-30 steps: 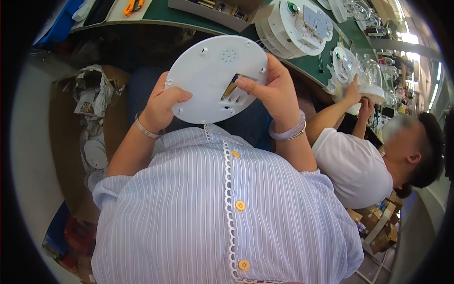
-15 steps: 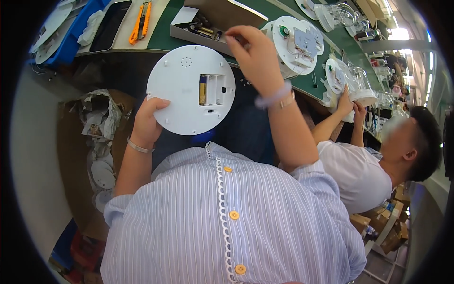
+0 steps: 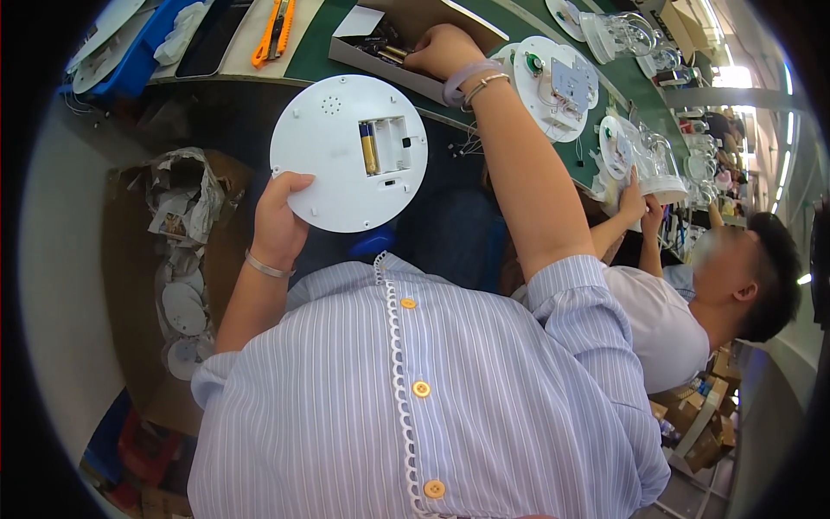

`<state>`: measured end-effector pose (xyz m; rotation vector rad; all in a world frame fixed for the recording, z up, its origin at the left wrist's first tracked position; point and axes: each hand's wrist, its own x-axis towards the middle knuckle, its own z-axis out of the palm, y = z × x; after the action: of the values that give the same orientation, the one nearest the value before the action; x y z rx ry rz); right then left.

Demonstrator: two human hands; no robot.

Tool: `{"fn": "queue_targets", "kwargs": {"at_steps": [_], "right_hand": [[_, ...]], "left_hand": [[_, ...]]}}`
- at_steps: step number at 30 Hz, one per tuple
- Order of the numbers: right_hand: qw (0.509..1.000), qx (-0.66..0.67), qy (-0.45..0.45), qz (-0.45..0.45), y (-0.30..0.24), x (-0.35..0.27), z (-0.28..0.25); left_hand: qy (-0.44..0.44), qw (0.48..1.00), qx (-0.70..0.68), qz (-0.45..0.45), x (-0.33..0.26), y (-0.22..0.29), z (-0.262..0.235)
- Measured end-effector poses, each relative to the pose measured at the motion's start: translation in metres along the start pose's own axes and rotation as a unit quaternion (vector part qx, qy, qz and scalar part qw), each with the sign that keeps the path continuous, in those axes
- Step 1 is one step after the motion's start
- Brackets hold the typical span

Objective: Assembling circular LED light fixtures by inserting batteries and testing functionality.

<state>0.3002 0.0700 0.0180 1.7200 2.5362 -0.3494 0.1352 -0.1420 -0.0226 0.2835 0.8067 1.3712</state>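
Note:
My left hand (image 3: pixel 281 221) grips the edge of a round white plastic base (image 3: pixel 333 186), thumb on its face. In the base is an uncovered battery compartment (image 3: pixel 397 147). One gold-and-dark battery (image 3: pixel 369 149) fills its left slot; the slots beside it hold nothing. Past the base, on the green bench, stands an open cardboard box (image 3: pixel 380 69) with loose batteries (image 3: pixel 380 45) inside. My right hand (image 3: pixel 450 54) reaches into this box, fingers curled together at the batteries. Its fingertips are partly hidden, so what they pinch cannot be made out.
An orange utility knife (image 3: pixel 273 36) and a dark phone (image 3: pixel 214 39) lie left of the box. White round assemblies with circuit boards (image 3: pixel 553 91) stand at its right. A co-worker (image 3: pixel 657 320) sits to the right, hands on a clear domed piece. A large carton (image 3: pixel 130 285) stands low at left.
My right hand has moved from the box's near edge further into it, down among the batteries. The base in my left hand has shifted slightly up and tilted a little.

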Motion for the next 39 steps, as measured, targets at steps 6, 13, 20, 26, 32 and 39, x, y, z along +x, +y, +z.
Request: {"fn": "queue_targets", "kwargs": {"at_steps": [6,13,20,26,32,39], "right_hand": [[0.912,0.307,0.249,-0.113,-0.009,-0.063,-0.008],[0.798,0.560,0.190,-0.110,-0.012,-0.141,-0.013],[0.872,0.404,0.244,-0.131,-0.009,-0.166,0.004],[0.890,0.225,0.332,-0.219,-0.010,-0.173,0.009],[0.913,0.135,0.363,-0.128,-0.014,-0.184,0.012],[0.933,0.087,0.337,-0.093,-0.012,-0.176,0.020]], "left_hand": [[-0.002,1.000,-0.025,0.004,-0.002,-0.004,0.001],[-0.037,0.999,0.006,-0.020,0.005,-0.006,0.014],[-0.035,0.999,0.012,-0.008,0.001,-0.013,0.036],[-0.045,0.998,0.035,-0.002,-0.004,-0.017,0.044],[-0.053,0.997,0.044,0.034,-0.008,-0.023,0.047],[-0.061,0.997,0.048,0.022,-0.006,-0.029,0.051]]}}
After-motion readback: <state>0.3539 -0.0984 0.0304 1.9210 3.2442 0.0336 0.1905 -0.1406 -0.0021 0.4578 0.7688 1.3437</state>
